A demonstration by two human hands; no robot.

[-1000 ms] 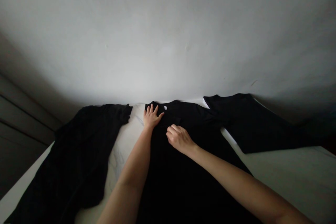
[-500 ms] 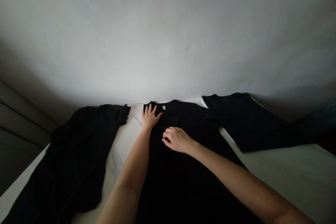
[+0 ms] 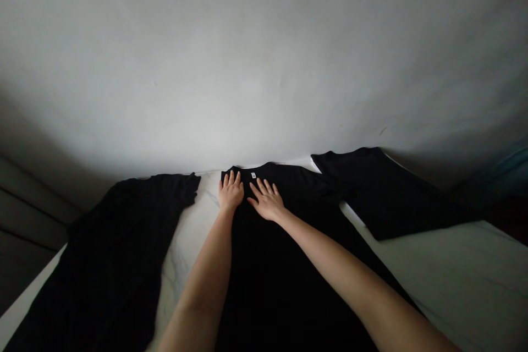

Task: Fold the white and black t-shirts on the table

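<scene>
A black T-shirt [image 3: 284, 280] lies flat on a white marbled surface [image 3: 185, 242], its collar with a small white label [image 3: 253, 175] toward the wall. My left hand [image 3: 230, 193] rests flat on the shirt's left shoulder near the collar, fingers stretched out. My right hand [image 3: 267, 199] lies flat just beside it, below the label, fingers spread on the cloth. Neither hand holds anything.
Another black garment [image 3: 111, 264] is spread out at the left, and a third black garment [image 3: 388, 192] lies at the right, against the wall. A pale grey wall [image 3: 264, 66] rises right behind the surface. Bare white surface [image 3: 466, 280] shows at the right.
My right hand has moved up toward the collar and gone from curled to flat with fingers spread. My left hand has stayed on the shoulder. The view has tilted slightly.
</scene>
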